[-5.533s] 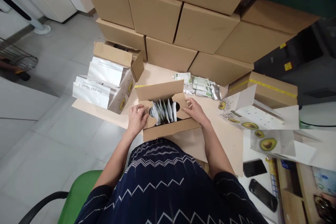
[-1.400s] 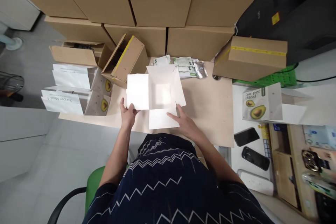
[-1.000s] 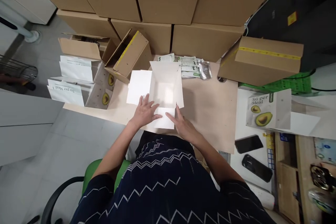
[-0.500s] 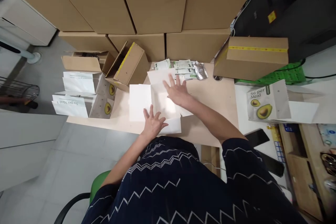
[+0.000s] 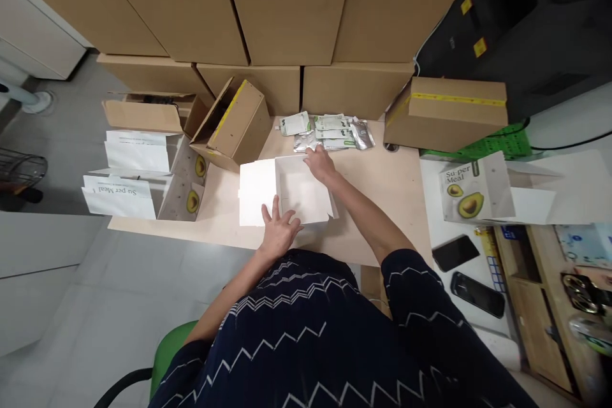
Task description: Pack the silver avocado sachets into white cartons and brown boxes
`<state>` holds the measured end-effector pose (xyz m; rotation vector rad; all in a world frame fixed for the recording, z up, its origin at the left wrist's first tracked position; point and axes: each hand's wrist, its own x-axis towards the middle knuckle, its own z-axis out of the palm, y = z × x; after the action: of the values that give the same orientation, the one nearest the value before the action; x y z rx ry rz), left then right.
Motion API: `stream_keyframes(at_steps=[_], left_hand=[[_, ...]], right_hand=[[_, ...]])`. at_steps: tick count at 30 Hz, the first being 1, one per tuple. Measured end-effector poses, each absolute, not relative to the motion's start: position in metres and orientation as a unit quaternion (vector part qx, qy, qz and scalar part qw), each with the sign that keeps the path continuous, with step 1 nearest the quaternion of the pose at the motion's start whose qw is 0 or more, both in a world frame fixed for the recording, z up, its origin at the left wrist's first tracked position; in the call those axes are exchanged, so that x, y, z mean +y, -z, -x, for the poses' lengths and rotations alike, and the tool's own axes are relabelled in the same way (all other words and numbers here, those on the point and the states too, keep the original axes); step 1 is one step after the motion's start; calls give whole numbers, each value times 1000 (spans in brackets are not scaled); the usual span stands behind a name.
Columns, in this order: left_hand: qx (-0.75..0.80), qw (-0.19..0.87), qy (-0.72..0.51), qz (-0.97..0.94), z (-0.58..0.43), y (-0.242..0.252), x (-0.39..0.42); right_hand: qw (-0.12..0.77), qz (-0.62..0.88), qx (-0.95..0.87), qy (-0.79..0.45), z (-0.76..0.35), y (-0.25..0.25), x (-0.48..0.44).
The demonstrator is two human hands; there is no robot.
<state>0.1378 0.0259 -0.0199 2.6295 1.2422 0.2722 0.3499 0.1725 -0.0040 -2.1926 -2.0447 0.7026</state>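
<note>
A white cardboard box (image 5: 303, 188) stands unfolded on the table, its inside showing and a flap (image 5: 258, 191) folded out to the left. My right hand (image 5: 320, 164) has its fingers bent over the far rim near the right corner, gripping it. At the near left edge of the box is my left hand (image 5: 279, 233), fingers spread and touching the near wall; the thumb points right. Behind the box lie several silver-and-white pouches (image 5: 329, 131). Part of the near wall is hidden by my left hand.
Two open white boxes printed with avocados (image 5: 179, 194) stand at the left, with an open brown carton (image 5: 239, 124) behind. Another avocado box (image 5: 473, 194) and two phones (image 5: 477, 293) are on the right. Stacked cartons (image 5: 287, 19) wall off the back.
The box's far flap, upright before, is now folded down into line with the wall. My right hand has closed from spread fingers onto the far rim. The left hand has barely moved.
</note>
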Motion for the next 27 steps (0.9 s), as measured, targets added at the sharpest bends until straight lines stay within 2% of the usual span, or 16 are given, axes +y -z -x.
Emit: stream_keyframes(at_steps=[7, 11, 20, 23, 25, 27], left_hand=[[424, 81, -114, -895, -109, 25, 8], [421, 83, -91, -899, -104, 25, 6], [421, 91, -79, -899, -104, 19, 6], [429, 96, -79, -895, -104, 17, 5], [432, 91, -72, -894, -104, 19, 5], [438, 85, -69, -893, -105, 21, 4]], right_hand=[[48, 696, -678, -231, -321, 5, 152], [78, 677, -655, -328, -339, 7, 150], [221, 615, -561, -508, -420, -10, 165], [250, 702, -524, -414, -447, 3, 199], [186, 771, -524, -310, -464, 21, 229], [78, 814, -532, -222, -479, 41, 258]])
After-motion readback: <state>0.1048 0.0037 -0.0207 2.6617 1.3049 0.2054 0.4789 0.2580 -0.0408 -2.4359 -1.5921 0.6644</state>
